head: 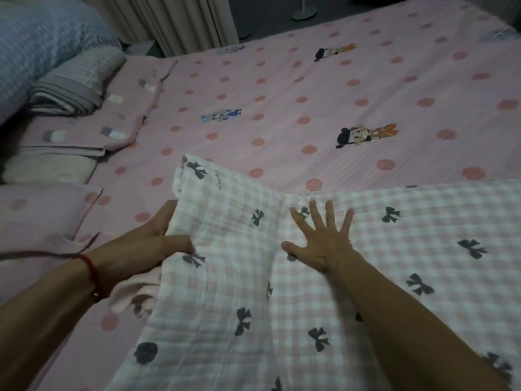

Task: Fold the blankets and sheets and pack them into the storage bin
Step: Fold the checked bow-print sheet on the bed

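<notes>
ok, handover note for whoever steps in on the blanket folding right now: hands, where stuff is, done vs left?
Left hand: grips the left edge of the checked bow-print blanket, thumb on top, fingers under the fabric.
Right hand: flat, fingers spread, pressing on the blanket near its middle.
The blanket lies on the pink dotted bedsheet, partly folded, its left flap lifted.
Done: a grey folded blanket and a pink folded sheet sit stacked at the left.
Left: finish this fold, then pack. No storage bin is in view.
</notes>
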The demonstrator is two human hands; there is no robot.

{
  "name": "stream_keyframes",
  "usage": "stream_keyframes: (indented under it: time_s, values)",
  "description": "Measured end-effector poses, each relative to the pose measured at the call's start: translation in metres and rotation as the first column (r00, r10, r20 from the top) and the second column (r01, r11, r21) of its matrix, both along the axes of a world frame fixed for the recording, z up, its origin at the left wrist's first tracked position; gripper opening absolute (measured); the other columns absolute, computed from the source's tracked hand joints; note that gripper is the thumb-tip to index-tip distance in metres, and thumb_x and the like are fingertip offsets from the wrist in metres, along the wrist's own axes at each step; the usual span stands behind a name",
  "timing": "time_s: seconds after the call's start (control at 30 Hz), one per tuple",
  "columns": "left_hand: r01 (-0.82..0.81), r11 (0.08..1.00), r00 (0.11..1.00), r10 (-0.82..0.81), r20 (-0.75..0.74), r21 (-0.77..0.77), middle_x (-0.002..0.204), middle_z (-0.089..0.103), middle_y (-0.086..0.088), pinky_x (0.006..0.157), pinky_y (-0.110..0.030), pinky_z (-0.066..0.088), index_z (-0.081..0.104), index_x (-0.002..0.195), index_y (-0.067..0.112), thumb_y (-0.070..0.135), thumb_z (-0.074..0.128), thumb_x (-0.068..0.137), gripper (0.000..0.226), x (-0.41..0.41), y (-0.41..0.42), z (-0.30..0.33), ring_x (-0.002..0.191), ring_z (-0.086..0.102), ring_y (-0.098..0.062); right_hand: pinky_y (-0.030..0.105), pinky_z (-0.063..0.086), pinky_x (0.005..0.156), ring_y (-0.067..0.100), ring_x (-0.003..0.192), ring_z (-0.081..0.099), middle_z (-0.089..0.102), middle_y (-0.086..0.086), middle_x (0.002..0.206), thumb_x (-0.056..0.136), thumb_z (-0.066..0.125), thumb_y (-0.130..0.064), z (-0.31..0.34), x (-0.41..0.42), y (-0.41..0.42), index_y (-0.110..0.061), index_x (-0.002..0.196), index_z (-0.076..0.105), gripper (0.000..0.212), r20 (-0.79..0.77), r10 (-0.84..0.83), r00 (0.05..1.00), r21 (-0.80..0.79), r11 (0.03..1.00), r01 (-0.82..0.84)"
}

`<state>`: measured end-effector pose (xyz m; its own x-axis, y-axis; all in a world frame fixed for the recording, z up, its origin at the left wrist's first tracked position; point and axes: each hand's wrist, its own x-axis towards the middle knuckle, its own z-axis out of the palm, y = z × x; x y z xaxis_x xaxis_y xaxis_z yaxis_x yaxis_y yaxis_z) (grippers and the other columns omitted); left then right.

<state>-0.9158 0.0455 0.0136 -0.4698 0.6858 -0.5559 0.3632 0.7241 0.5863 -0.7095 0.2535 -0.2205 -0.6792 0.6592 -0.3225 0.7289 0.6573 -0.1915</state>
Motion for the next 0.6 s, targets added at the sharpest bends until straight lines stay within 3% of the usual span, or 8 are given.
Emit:
stream_keyframes:
  time_s: [0.1, 0.2, 0.27, 0.33, 0.4, 0.47, 0.53, 0.6]
  values:
    - [-0.010, 0.998, 0.996, 0.005, 0.087, 0.058, 0.096, 0.074, 0.009, 0.058, -0.025, 0.058, 0.044, 0.121, 0.050, 0.008, 0.067, 0.088, 0.058, 0.033, 0.019, 0.025, 0.081, 0.074, -0.017, 0.069, -0.034, 0.102, 0.033, 0.145, -0.038, -0.036, -0.006, 0.157, 0.080, 0.008, -0.093, 0.018, 0.003, 0.005, -0.052, 0.151, -0.023, 0.087, -0.042, 0.019, 0.999, -0.147, 0.989, -0.025]
    - [0.001, 0.993, 0.996, -0.011, 0.085, 0.117, 0.096, 0.075, 0.007, 0.061, -0.029, 0.059, 0.040, 0.125, 0.051, 0.012, 0.071, 0.085, 0.064, 0.071, 0.044, 0.048, 0.081, 0.075, -0.017, 0.058, -0.033, 0.110, 0.018, 0.151, -0.028, -0.020, -0.013, 0.165, 0.095, 0.016, -0.075, 0.038, 0.027, 0.006, -0.049, 0.157, -0.007, 0.070, -0.260, -0.071, 0.963, -0.367, 0.930, -0.031]
    - [0.023, 0.990, 0.996, -0.035, 0.081, 0.137, 0.099, 0.075, 0.002, 0.064, -0.038, 0.062, 0.036, 0.128, 0.050, 0.014, 0.071, 0.084, 0.067, 0.102, 0.060, 0.062, 0.080, 0.075, -0.022, 0.049, -0.020, 0.122, 0.009, 0.155, -0.011, -0.003, -0.012, 0.169, 0.098, 0.020, -0.072, 0.053, 0.061, -0.006, -0.051, 0.156, 0.006, 0.063, -0.397, -0.206, 0.894, -0.528, 0.848, -0.040]
    - [0.095, 0.987, 0.992, -0.105, 0.073, 0.127, 0.093, 0.074, -0.009, 0.060, -0.041, 0.061, 0.030, 0.124, 0.057, 0.018, 0.068, 0.084, 0.068, 0.135, 0.075, 0.066, 0.068, 0.071, -0.030, 0.044, 0.009, 0.127, 0.007, 0.153, 0.020, 0.024, -0.015, 0.166, 0.092, 0.031, -0.081, 0.068, 0.093, -0.026, -0.052, 0.152, 0.031, 0.067, -0.465, -0.494, 0.734, -0.745, 0.667, -0.023]
    - [0.192, 0.977, 0.981, -0.190, -0.039, 0.094, 0.087, 0.070, -0.011, 0.050, -0.030, 0.052, 0.023, 0.127, 0.056, 0.024, 0.066, 0.084, 0.070, 0.176, 0.096, 0.060, 0.056, 0.062, -0.022, 0.039, 0.038, 0.115, 0.009, 0.133, 0.053, 0.056, -0.009, 0.147, 0.087, 0.047, -0.074, 0.089, 0.127, -0.034, -0.037, 0.144, 0.055, 0.067, -0.332, -0.801, 0.499, -0.926, 0.377, -0.012]
    - [0.272, 0.959, 0.948, -0.253, -0.191, 0.079, 0.097, 0.068, -0.009, 0.058, -0.031, 0.052, 0.023, 0.135, 0.046, 0.031, 0.068, 0.082, 0.071, 0.214, 0.120, 0.040, 0.069, 0.065, -0.025, 0.034, 0.053, 0.086, 0.010, 0.103, 0.070, 0.072, -0.004, 0.124, 0.095, 0.046, -0.061, 0.113, 0.155, -0.031, -0.026, 0.135, 0.063, 0.056, -0.190, -0.926, 0.326, -0.982, 0.181, -0.060]
    - [0.329, 0.942, 0.910, -0.297, -0.289, 0.069, 0.106, 0.067, -0.011, 0.073, -0.036, 0.053, 0.030, 0.134, 0.040, 0.038, 0.070, 0.079, 0.069, 0.254, 0.144, 0.012, 0.089, 0.066, -0.035, 0.030, 0.055, 0.061, 0.013, 0.074, 0.070, 0.074, 0.004, 0.109, 0.100, 0.041, -0.052, 0.136, 0.187, -0.016, -0.021, 0.128, 0.066, 0.049, -0.142, -0.974, 0.176, -0.981, 0.115, -0.159]
    - [0.328, 0.941, 0.907, -0.290, -0.304, 0.081, 0.107, 0.067, -0.010, 0.076, -0.040, 0.052, 0.035, 0.128, 0.038, 0.041, 0.069, 0.076, 0.062, 0.291, 0.163, -0.017, 0.094, 0.064, -0.038, 0.031, 0.055, 0.061, 0.018, 0.073, 0.068, 0.074, 0.011, 0.104, 0.099, 0.046, -0.051, 0.161, 0.208, 0.000, -0.019, 0.120, 0.071, 0.045, -0.177, -0.974, 0.140, -0.977, 0.156, -0.147]
